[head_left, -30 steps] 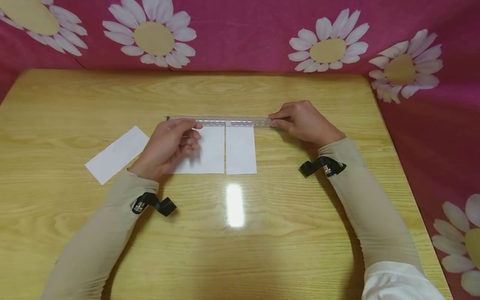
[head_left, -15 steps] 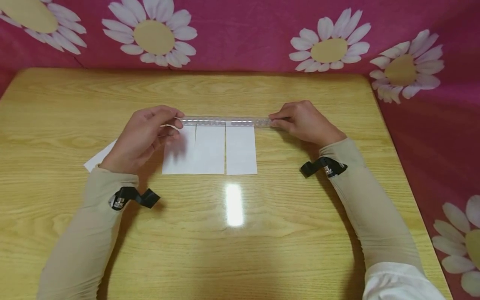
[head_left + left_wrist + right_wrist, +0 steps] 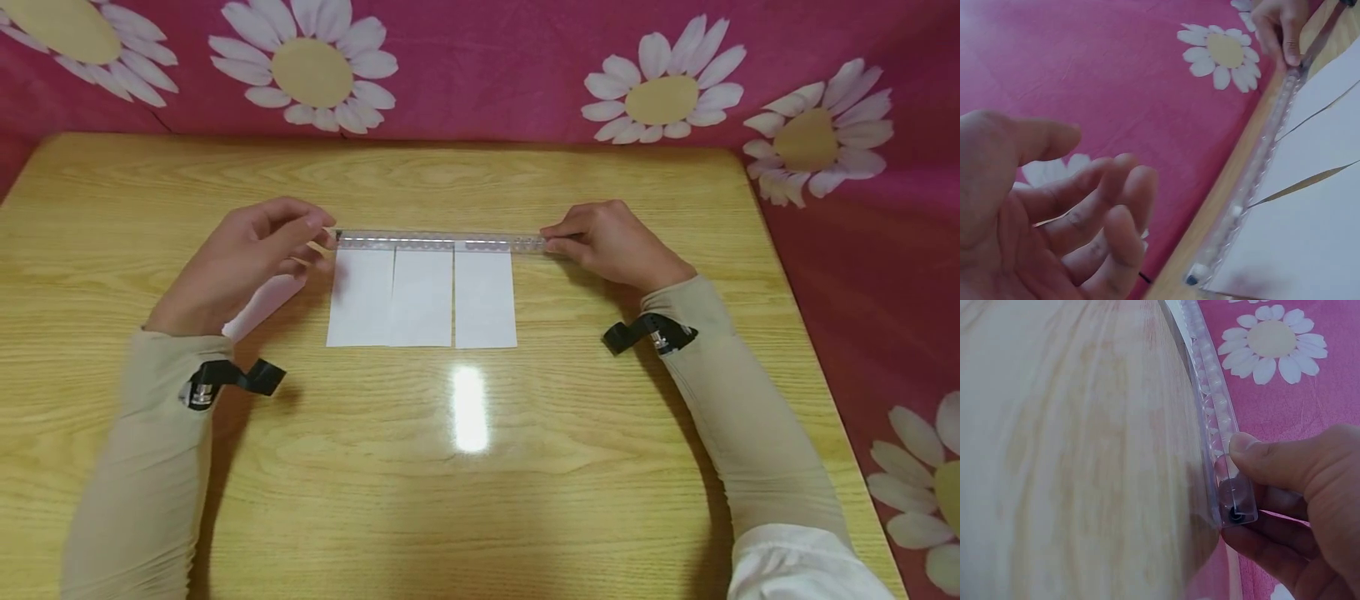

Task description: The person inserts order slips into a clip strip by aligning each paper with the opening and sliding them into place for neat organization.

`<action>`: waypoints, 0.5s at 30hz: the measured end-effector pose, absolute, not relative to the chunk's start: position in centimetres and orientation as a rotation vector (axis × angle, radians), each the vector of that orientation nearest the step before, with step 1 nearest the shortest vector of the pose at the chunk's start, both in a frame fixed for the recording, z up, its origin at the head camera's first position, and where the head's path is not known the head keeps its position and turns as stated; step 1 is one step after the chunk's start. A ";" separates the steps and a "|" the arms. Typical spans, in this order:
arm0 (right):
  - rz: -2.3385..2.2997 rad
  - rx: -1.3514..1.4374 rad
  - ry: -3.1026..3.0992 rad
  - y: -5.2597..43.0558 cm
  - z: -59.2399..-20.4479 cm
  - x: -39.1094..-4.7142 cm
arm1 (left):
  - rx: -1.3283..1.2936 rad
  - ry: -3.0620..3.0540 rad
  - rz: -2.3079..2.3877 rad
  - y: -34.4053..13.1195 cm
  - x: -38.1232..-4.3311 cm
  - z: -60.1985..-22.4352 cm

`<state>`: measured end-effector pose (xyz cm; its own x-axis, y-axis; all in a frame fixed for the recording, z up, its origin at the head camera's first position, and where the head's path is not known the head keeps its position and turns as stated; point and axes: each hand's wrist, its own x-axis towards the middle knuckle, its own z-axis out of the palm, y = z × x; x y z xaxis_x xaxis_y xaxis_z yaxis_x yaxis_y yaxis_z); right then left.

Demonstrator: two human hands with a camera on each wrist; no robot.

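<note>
A long clear plastic strip (image 3: 427, 242) with a scalloped edge lies along the top of three white paper pieces (image 3: 483, 296), set side by side on the table. Thin gaps run between the pieces, one of them wedge-shaped in the left wrist view. My right hand (image 3: 607, 242) pinches the strip's right end, thumb on top and fingers beneath, close to a dark round spot (image 3: 1236, 514). My left hand (image 3: 247, 258) hovers by the strip's left end with bent, spread fingers and holds nothing; the left wrist view shows it apart from the strip.
Another white paper piece (image 3: 266, 304) lies at the left, partly hidden behind my left hand. The wooden table (image 3: 420, 517) meets a pink flowered cloth (image 3: 487, 75) at its back and right edges. Black straps (image 3: 258, 377) stick out from both wrists.
My left hand has moved left along the strip, past its left end, uncovering the left paper piece and covering part of the loose one. The right hand and strip stay in place.
</note>
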<state>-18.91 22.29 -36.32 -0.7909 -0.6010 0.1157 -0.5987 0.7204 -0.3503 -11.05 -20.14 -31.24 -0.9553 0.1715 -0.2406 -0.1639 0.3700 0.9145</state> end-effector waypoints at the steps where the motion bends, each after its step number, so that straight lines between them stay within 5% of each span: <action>1: -0.591 -1.020 2.909 22.3 -36.3 -18.9 | 0.016 2.359 1.588 -20.4 -11.1 -31.2; 15: -0.607 -1.013 2.904 22.3 -36.4 -18.9 | -0.002 2.528 1.403 -24.5 -11.4 -31.6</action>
<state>-18.89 22.27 -36.38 -0.7913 -0.5997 0.1193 -0.5972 0.7162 -0.3610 -11.40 -24.54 -31.59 -0.9688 0.1191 -0.2173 -0.1215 0.5362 0.8353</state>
